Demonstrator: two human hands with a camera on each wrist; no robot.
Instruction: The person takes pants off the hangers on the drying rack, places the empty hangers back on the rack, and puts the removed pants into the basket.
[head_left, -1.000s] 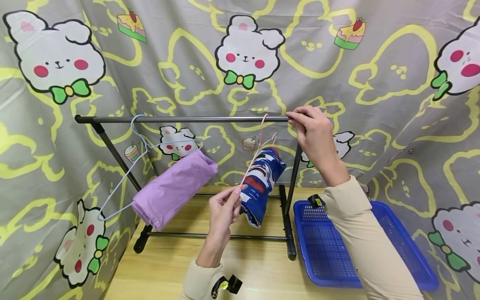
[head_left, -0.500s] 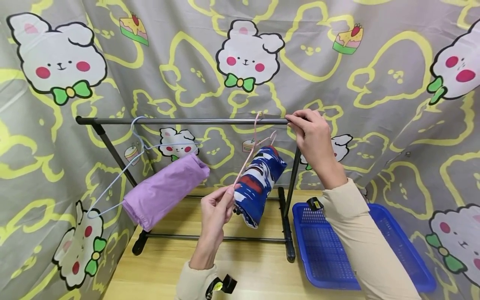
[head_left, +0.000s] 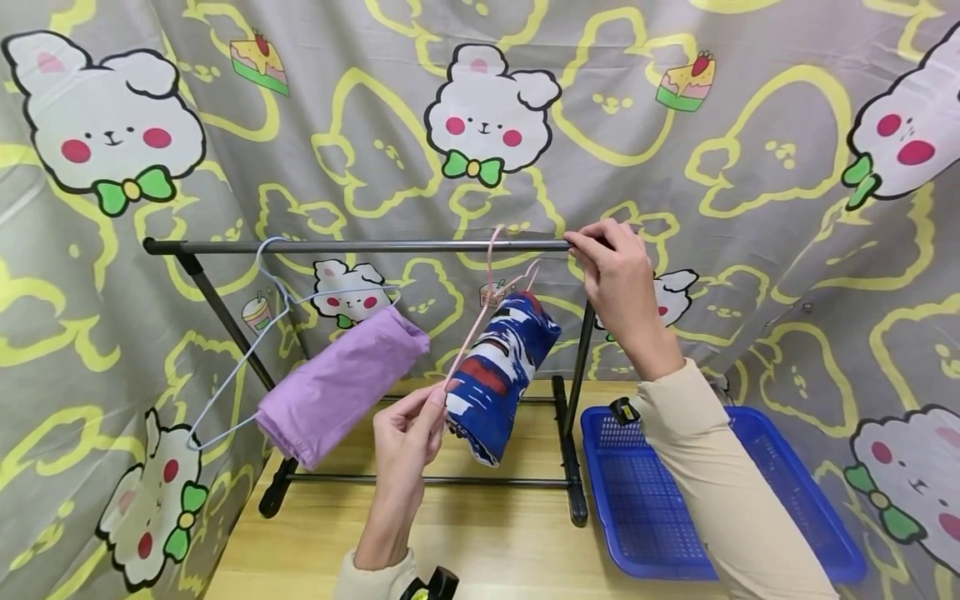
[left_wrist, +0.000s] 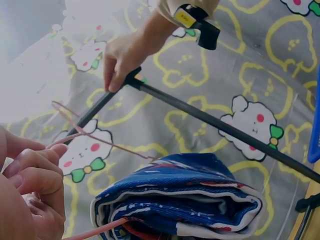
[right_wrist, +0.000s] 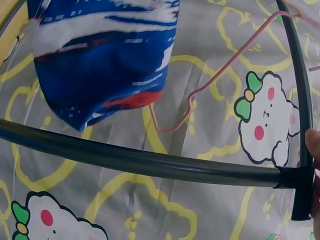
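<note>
My left hand (head_left: pixel 408 433) pinches the near corner of a pink clothes hanger (head_left: pixel 471 337). The hanger's hook is over the top bar of a black clothes rack (head_left: pixel 375 247). Over its lower wire hangs a folded blue, white and red patterned garment (head_left: pixel 501 375), seen end-on in the left wrist view as several fabric layers (left_wrist: pixel 180 200). My right hand (head_left: pixel 618 271) grips the bar's right end, thumb along the near side; only its edge shows in the right wrist view. Further left, a folded purple garment (head_left: pixel 341 387) hangs on a light blue hanger (head_left: pixel 232 375).
A blue plastic basket (head_left: pixel 652 500) stands to the right of the rack on a wooden tabletop (head_left: pixel 300 542). The rack's black feet (head_left: pixel 576 500) rest on that surface. A grey curtain (head_left: pixel 637 192) with rabbit prints surrounds the back and sides.
My left hand has moved left, and the pink hanger's hook has slid left along the bar with the patterned garment. The purple garment has swung slightly. My right hand stays at the bar's end.
</note>
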